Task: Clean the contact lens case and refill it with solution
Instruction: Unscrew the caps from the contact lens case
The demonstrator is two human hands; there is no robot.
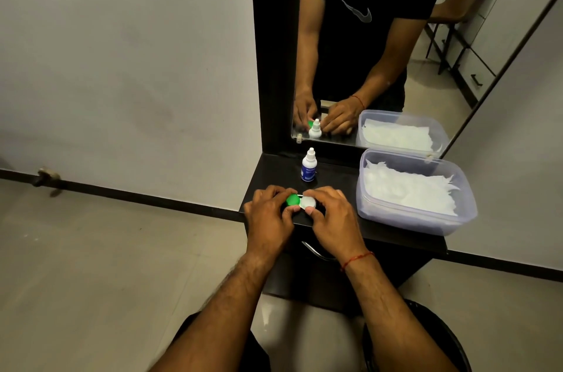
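Observation:
The contact lens case [301, 201] lies on the black counter [390, 234], with a green cap on its left well and a white cap on its right well. My left hand [269, 211] grips the green cap side with fingers and thumb. My right hand [330, 214] grips the white cap side the same way. A small white solution bottle [309, 166] with a blue label and white cap stands upright just behind the case, untouched.
A clear plastic tub [457, 220] holding white tissue paper sits on the counter's right half. A mirror [380, 51] rises behind the counter and reflects the person and the items. A metal drawer handle [316, 252] shows below the counter edge. Floor lies to the left.

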